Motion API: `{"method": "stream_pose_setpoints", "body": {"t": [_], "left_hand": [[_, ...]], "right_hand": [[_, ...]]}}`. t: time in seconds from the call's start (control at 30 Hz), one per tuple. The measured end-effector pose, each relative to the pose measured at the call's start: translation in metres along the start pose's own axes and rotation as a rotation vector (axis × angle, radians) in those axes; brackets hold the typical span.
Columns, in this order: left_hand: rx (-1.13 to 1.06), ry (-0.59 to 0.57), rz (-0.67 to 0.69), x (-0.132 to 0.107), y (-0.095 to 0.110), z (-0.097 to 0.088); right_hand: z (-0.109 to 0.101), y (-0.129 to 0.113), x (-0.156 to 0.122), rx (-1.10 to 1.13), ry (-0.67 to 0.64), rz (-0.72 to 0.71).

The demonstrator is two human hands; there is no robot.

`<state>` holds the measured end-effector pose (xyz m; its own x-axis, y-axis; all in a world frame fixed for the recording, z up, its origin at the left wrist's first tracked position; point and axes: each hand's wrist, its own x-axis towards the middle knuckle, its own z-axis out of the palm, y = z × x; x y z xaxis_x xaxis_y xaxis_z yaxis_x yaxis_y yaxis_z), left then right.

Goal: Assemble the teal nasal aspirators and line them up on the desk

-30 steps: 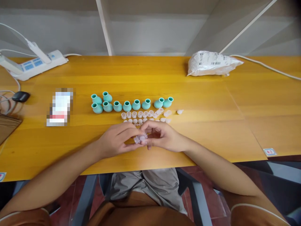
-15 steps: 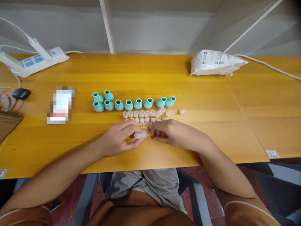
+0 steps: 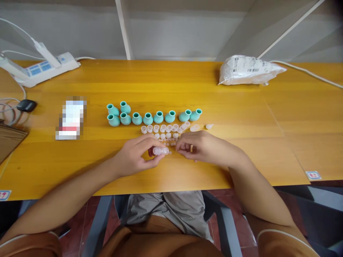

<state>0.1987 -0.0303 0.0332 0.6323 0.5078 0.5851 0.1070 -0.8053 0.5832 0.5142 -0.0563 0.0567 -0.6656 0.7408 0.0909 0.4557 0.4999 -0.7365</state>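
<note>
On the wooden bench [image 3: 268,150], teal pots [image 3: 147,119] and clear cups [image 3: 163,129] are set centrally, a power strip [image 3: 50,73] at ten o'clock, a bag [image 3: 246,71] at two.

Turquoise pots [image 3: 137,119], translucent whitish cups [image 3: 163,128], clear tube [image 3: 161,151]; yellow-brown grained table [image 3: 233,107]; grey trousers [image 3: 184,205]; brown sleeves [image 3: 281,244] edged white

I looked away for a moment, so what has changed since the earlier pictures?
The right hand has come away from the clear plastic piece and moved off to the right, near the small white parts; whether it grips one is unclear. The left hand still holds the piece. The teal pots stay in place.
</note>
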Motion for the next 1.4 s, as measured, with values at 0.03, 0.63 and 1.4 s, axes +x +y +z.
{"method": "stream_pose_setpoints", "body": {"t": [0.03, 0.63, 1.4], "left_hand": [[-0.009, -0.002, -0.013, 0.0, 0.0, 0.0], [-0.027, -0.124, -0.143, -0.001, 0.001, -0.001], [-0.494, -0.025, -0.581, 0.0, 0.005, 0.01]], "right_hand": [[-0.002, -0.002, 0.0, 0.06, 0.044, 0.005], [0.032, -0.012, 0.013, 0.22, 0.287, -0.096], [0.032, -0.005, -0.004, -0.543, 0.329, -0.362]]}}
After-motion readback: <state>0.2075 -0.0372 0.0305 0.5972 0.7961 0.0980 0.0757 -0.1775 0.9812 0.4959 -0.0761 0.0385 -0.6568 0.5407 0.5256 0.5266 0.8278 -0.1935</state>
